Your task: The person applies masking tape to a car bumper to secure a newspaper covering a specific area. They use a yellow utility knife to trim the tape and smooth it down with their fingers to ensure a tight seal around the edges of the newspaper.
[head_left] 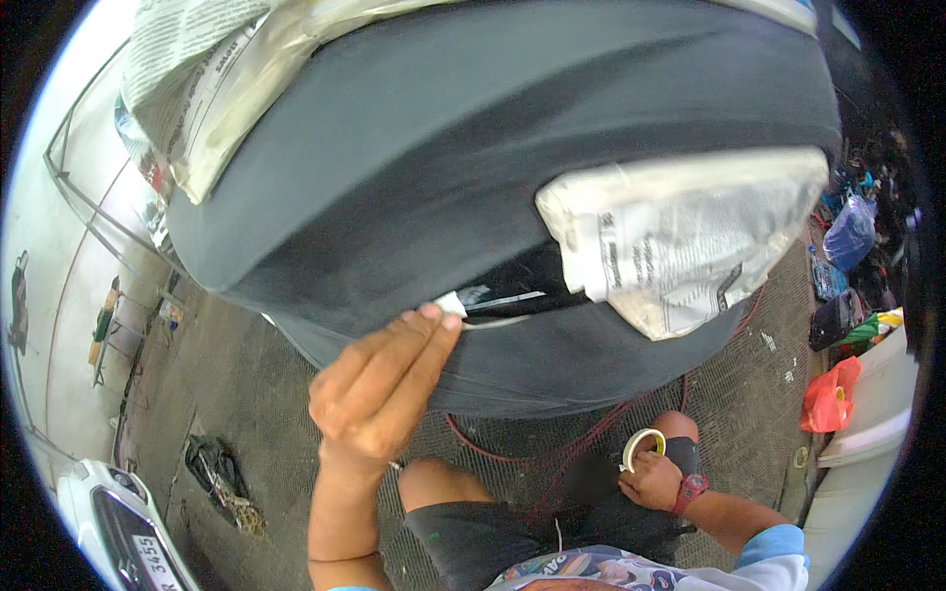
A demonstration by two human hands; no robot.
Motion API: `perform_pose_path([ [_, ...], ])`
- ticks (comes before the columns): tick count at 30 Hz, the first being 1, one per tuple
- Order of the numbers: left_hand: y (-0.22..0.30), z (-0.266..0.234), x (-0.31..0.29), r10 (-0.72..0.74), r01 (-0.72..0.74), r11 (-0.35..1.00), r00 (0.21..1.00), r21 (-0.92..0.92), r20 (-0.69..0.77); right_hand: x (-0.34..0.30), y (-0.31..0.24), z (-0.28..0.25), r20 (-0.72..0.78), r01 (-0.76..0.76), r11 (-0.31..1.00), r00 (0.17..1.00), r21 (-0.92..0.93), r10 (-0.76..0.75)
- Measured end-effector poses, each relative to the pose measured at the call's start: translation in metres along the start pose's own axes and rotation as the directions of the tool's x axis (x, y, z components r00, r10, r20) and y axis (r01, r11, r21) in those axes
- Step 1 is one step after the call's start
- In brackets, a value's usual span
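A large curved dark grey vehicle body panel [394,177] fills the upper middle of the head view. My left hand [379,379] is closed in a pinch on a small piece of pale masking tape [451,303], at the left end of a glossy black recess [522,281] in the panel. A thin pale strip runs along the recess's lower edge. Newspaper [690,231], edged with tape, covers the panel to the right of the recess. Low by my right knee, my right hand [652,481] grips a roll of masking tape [631,451], away from the panel.
More taped newspaper [202,108] hangs at the upper left. A red hose [552,458] lies on the textured floor below the panel. A black bag [217,473] and a white car [118,532] are at lower left. Bags, including a red one [830,396], clutter the right side.
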State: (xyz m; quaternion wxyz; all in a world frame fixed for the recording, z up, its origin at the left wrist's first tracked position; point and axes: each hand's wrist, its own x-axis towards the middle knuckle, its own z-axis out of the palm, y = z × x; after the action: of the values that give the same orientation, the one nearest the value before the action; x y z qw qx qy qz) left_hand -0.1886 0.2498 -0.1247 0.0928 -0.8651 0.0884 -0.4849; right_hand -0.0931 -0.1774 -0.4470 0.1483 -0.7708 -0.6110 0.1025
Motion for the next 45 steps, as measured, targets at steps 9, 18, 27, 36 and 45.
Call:
perform_pose_path([
  [9, 0.059, 0.0, -0.004, -0.776, 0.767, 0.613, 0.63, -0.19, 0.041, 0.004, -0.064, -0.093, 0.17, -0.015, 0.989, 0.985, 0.15, -0.011],
  [18, 0.107, -0.01, 0.033, -0.911, 0.922, 0.298, 0.351, -0.246, 0.216, -0.018, -0.12, -0.136, 0.216, -0.282, 0.908, 0.951, 0.311, 0.221],
  [27, 0.104, -0.049, 0.123, -0.689, 0.999, -0.029, 0.012, -0.045, 0.725, 0.041, -0.216, -0.288, 0.32, -0.614, 0.459, 0.758, 0.642, 0.568],
  [36, 0.085, -0.189, 0.128, -0.177, 0.876, -0.465, -0.231, 0.125, 0.957, 0.11, -0.28, -0.431, 0.419, -0.469, 0.182, 0.871, 0.864, 0.254],
  [45, 0.013, -0.217, 0.098, -0.409, 0.995, -0.095, -0.027, -0.013, 0.912, 0.128, -0.343, -0.402, 0.523, -0.568, 0.05, 0.787, 0.822, 0.327],
])
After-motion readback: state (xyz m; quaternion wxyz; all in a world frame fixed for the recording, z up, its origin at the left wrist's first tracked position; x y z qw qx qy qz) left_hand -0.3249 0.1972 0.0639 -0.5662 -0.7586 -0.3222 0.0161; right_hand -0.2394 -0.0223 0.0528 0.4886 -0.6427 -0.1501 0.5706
